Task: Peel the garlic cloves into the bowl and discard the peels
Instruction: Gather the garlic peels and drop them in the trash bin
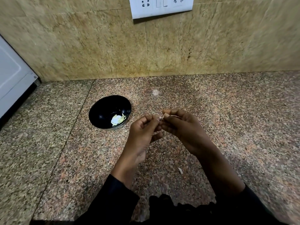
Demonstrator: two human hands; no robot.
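Observation:
A black bowl (103, 109) stands on the speckled granite counter, left of my hands, with several pale garlic pieces (118, 119) at its bottom. My left hand (144, 132) and my right hand (183, 129) meet above the counter, right of the bowl. Between their fingertips both pinch a small garlic clove (161, 118), mostly hidden by the fingers; a bit of whitish skin shows there. One loose peel (180, 170) lies on the counter below my right hand.
The counter (243, 119) runs back to a beige tiled wall with a white socket plate (162, 6) at the top. A white appliance (13, 73) stands at the far left. Dark sleeves cover both forearms at the bottom of the view.

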